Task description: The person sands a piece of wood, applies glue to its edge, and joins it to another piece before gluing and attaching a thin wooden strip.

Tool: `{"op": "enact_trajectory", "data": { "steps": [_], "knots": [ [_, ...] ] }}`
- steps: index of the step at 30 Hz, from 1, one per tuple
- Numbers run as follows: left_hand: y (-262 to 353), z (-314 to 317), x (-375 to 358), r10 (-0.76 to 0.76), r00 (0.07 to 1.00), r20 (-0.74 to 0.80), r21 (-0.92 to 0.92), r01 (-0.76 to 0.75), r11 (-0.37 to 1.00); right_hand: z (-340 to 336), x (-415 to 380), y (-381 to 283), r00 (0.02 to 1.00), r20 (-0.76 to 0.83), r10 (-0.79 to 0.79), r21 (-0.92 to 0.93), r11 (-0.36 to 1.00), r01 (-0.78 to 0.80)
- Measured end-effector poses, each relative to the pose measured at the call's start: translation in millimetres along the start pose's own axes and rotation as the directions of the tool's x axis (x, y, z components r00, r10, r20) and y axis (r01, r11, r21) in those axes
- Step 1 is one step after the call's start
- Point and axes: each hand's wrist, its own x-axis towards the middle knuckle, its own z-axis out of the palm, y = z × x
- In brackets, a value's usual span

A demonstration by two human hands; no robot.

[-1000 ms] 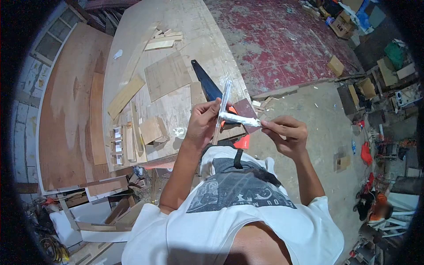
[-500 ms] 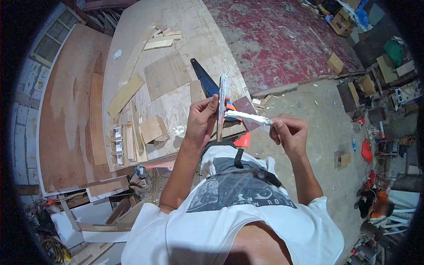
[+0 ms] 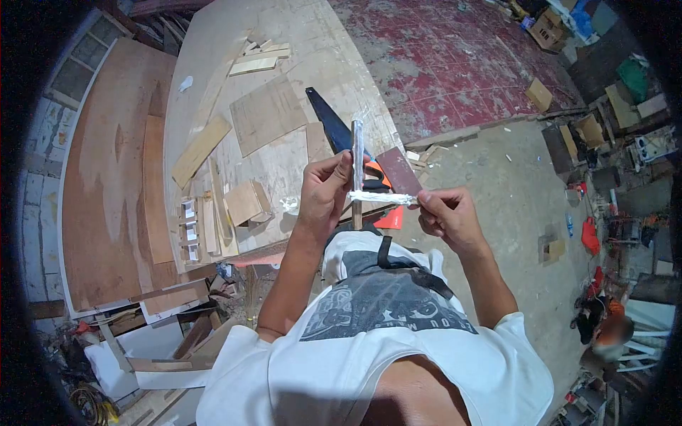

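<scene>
My left hand [image 3: 327, 188] is closed on a narrow wooden strip [image 3: 356, 167] whose edge carries white glue along its upper part. The strip points away from my body. Between the fingertips of my right hand [image 3: 452, 216] is the end of a thin stick [image 3: 383, 197] thickly coated in white glue. It lies crosswise, its far end overlapping the strip below my left fingers. Beyond the hands, a handsaw [image 3: 329, 119] with a black blade and orange-and-black handle lies on the workbench [image 3: 312, 50], partly hidden by the strip.
A thin square board [image 3: 268, 116], a wood block [image 3: 249, 202] and several offcuts [image 3: 256, 65] lie on the bench. A dark red panel piece [image 3: 398, 169] sits at its right edge. A large plywood sheet [image 3: 110, 177] stands at left; clutter lines the concrete floor [image 3: 490, 170] at right.
My right hand has moved left and slightly down with the glue-coated stick. The stick's far end now crosses the strip lower down. My left hand has barely moved.
</scene>
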Motion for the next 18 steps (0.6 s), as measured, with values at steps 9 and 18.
{"op": "enact_trajectory", "data": {
  "steps": [9,18],
  "knots": [
    [4,-21,-1,0.027,0.999,-0.03,0.005,-0.026,1.0,9,-3,-2,0.994,0.055,0.094,-0.057,0.994,-0.091],
    [13,-21,-3,-0.021,1.0,0.001,0.056,0.02,0.998,24,15,-20,0.981,-0.034,-0.19,-0.192,0.965,0.18]
  ]
}}
